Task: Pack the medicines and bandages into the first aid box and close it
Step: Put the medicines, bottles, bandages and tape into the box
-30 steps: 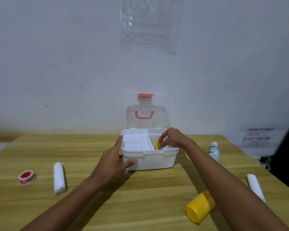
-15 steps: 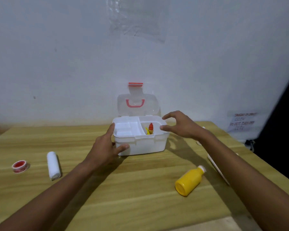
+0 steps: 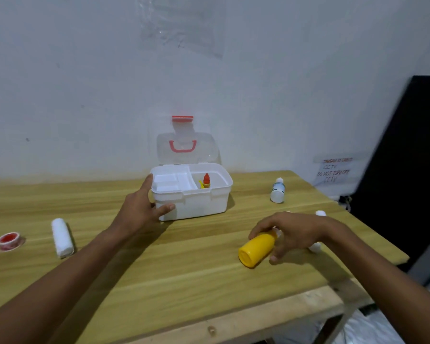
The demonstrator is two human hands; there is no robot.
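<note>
First aid box (image 3: 191,194) sits on the wooden table (image 3: 159,269) near the wall, white body, clear lid (image 3: 186,150) propped upright with red handle and red latch. Tray inside is divided; right compartment holds a small red-capped bottle (image 3: 206,181) standing upright beside something yellow, too small to identify. Left hand (image 3: 140,209) braces the box's left front corner: thumb pressed on the front wall, fingers up along the left side to the rim, a loose steadying grip rather than a clench. Right hand (image 3: 291,232) is down over the yellow bottle (image 3: 257,249), which lies on its side near the table's front right; fingers curl around its neck end, grip closing on it, though whether it is lifted cannot be told. A white bottle (image 3: 278,191) stands right of the box, well apart. One bandage roll (image 3: 62,237) lies left of the left forearm, with a red tape roll (image 3: 9,240) further left. Another bandage roll (image 3: 318,230) shows partly behind the right hand.
</note>
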